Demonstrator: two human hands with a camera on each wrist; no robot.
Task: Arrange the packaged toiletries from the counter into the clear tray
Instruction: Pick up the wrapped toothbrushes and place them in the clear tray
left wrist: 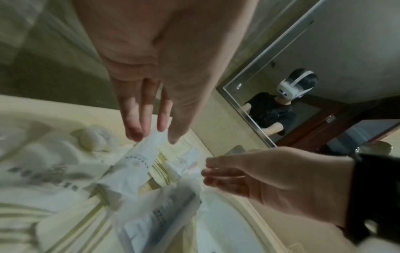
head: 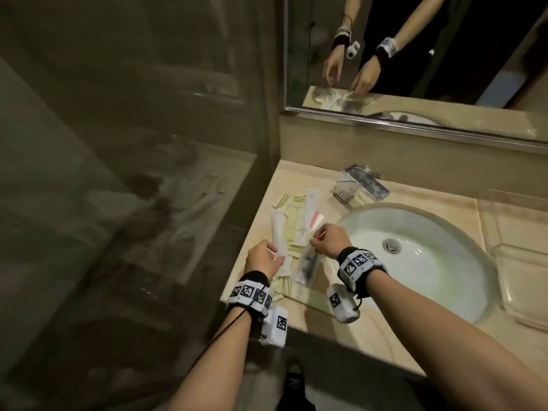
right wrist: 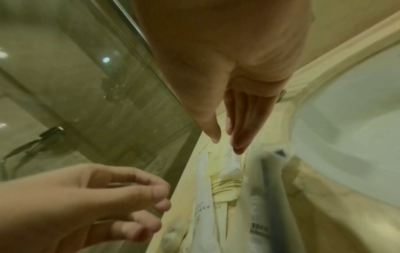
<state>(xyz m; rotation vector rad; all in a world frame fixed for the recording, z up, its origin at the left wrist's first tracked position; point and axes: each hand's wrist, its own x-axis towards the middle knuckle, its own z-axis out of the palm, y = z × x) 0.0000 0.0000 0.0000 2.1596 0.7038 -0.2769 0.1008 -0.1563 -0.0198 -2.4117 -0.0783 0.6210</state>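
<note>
On the beige counter (head: 296, 179) left of the sink lies a heap of packaged toiletries (head: 296, 212). My left hand (head: 274, 256) (left wrist: 155, 135) pinches the near end of a long white packet (head: 278, 235) (left wrist: 138, 162) between thumb and fingers. My right hand (head: 315, 240) (right wrist: 225, 142) has its fingertips at the upper end of a frosted clear packet (head: 307, 264) (right wrist: 266, 184) with a dark item inside; the packet slants down toward me. The clear tray (head: 504, 280) stands on the counter right of the sink, far from both hands.
A white oval sink (head: 415, 262) separates the heap from the tray, with a chrome faucet (head: 366, 180) behind it. A glass shower wall (head: 133, 143) runs along the counter's left edge. A mirror (head: 415, 54) hangs on the back wall.
</note>
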